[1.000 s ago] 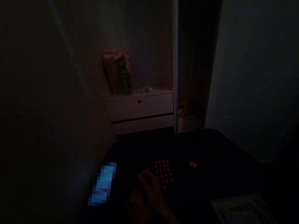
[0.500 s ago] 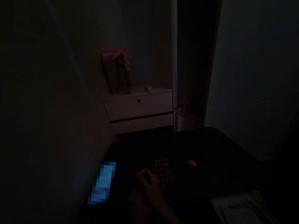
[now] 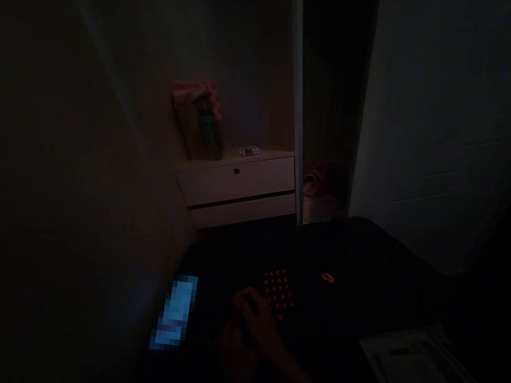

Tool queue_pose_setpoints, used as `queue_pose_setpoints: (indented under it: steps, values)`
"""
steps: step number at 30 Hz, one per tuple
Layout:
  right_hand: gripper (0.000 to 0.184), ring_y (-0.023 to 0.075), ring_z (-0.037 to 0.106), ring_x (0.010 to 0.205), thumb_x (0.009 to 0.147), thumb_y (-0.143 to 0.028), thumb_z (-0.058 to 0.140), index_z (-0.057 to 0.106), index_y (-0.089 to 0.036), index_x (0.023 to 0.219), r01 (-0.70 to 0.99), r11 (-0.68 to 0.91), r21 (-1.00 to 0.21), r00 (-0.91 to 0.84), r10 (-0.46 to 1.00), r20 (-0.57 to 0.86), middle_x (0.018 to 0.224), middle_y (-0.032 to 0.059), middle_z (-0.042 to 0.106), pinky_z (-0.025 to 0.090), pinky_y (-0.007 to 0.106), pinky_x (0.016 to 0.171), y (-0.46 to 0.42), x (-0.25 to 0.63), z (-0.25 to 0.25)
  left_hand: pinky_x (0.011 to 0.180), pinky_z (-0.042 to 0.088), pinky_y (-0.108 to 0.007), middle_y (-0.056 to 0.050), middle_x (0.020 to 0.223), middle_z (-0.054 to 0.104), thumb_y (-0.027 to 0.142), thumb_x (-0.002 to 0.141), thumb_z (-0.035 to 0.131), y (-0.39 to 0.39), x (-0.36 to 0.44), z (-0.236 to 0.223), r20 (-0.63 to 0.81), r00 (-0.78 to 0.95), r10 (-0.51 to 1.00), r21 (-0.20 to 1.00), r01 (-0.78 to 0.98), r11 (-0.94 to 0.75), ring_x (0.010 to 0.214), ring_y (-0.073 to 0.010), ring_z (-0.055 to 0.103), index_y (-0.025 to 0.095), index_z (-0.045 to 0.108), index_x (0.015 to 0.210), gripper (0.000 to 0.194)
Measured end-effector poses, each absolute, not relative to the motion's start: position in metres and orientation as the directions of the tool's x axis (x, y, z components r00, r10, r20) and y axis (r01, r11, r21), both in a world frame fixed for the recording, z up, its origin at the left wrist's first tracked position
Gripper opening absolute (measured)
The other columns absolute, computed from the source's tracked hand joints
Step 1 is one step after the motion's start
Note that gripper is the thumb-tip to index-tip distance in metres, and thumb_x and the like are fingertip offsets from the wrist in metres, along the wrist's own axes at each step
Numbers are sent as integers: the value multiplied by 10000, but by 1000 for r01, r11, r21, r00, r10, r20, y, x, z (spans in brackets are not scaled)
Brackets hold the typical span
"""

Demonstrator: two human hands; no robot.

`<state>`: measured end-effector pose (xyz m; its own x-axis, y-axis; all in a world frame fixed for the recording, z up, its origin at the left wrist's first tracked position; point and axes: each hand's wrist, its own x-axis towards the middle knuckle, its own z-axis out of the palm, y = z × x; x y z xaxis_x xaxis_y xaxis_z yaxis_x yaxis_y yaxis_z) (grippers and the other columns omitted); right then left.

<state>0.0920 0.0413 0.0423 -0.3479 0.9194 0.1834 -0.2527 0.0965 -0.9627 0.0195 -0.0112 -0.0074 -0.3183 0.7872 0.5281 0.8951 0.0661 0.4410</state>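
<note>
The scene is very dark. My right hand [image 3: 258,319], fingers curled, lies over and against my left hand [image 3: 233,342] above a black table [image 3: 361,249]. Both hands are closed together; whatever is between them, if anything, is too dark to make out. Just beyond my right hand, small red balls [image 3: 278,289] sit in neat rows on the table. Farther right lies a small reddish piece [image 3: 327,277] whose kind I cannot tell. A lit, pixelated phone-shaped screen [image 3: 176,313] lies left of my hands.
A flat pale packet or sheet [image 3: 426,374] lies at the right. Behind the table stands a drawer unit [image 3: 242,183], bearing a bag with a red-striped top [image 3: 198,120] and a small pale object [image 3: 248,151]. A pale panel [image 3: 433,127] rises at the back right.
The hands keep almost the same pose, pressed together. The background is slightly brighter, and the view has shifted very little.
</note>
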Motion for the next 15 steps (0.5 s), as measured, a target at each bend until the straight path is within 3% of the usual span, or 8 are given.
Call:
queue_pose_setpoints:
  steps: [5,11,15]
  values:
    - [183,153,545,753,847,-376,599,636,-207,787,-249,86,-965,-344,923,171,754,-26,592,410,252,701,41,93,44,841,547,-358,-63,1158,629,418,898,562,-11,15,-12,519,-316,794,437,896,71,976,-148,621,185,592,1156,349]
    - [209,161,553,764,844,-400,600,647,-205,788,-253,106,-962,-345,919,192,755,-20,607,419,261,715,41,93,45,706,535,-269,-16,846,669,404,906,553,-10,5,-22,491,-307,816,435,897,76,742,-95,621,165,651,926,259]
    - [203,161,554,771,842,-394,599,643,-202,790,-253,106,-962,-337,922,190,758,-18,603,420,261,725,41,92,44,754,547,-297,-29,990,666,416,906,551,-10,8,-20,492,-300,817,433,899,69,831,-106,627,181,629,1034,279]
